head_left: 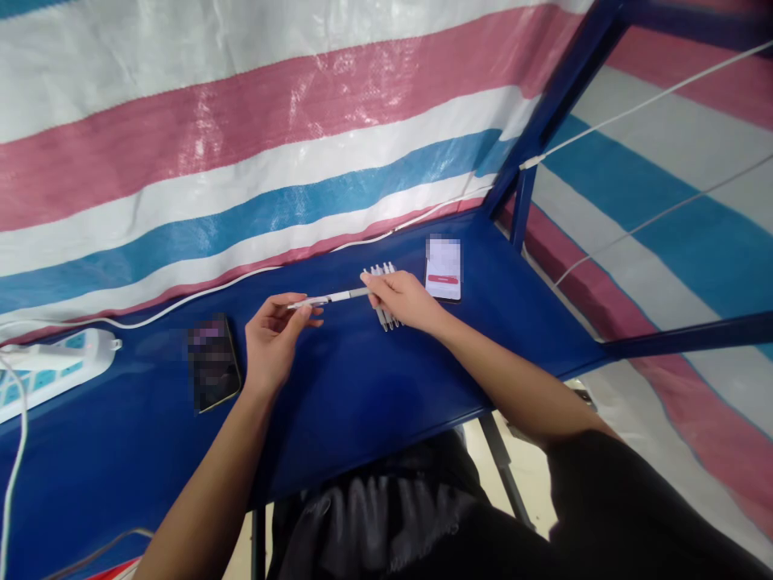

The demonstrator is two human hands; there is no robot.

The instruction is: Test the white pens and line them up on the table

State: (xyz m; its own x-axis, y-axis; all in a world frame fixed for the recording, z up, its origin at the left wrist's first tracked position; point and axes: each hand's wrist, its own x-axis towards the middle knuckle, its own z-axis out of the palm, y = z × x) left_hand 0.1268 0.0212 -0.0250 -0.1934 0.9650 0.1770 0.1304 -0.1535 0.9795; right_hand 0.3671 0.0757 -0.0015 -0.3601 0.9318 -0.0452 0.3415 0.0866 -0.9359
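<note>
A white pen (pixel 339 296) with a grey grip section is stretched level between my two hands, above the blue table. My left hand (pixel 273 338) pinches its clip end between thumb and fingers. At the other end, my right hand (pixel 406 300) is closed on the grey grip, and the tip is hidden by the fingers. Several similar pens (pixel 387 319) lie side by side on the table under and just beyond my right hand, which covers their middles.
A phone with a lit screen (pixel 443 270) lies right of the pens. Another phone (pixel 214 362), dark, lies left of my left hand. A white power strip (pixel 90 352) with cables sits at the far left. Striped sheeting (pixel 254 121) and blue frame bars (pixel 522 205) border the table (pixel 362 395).
</note>
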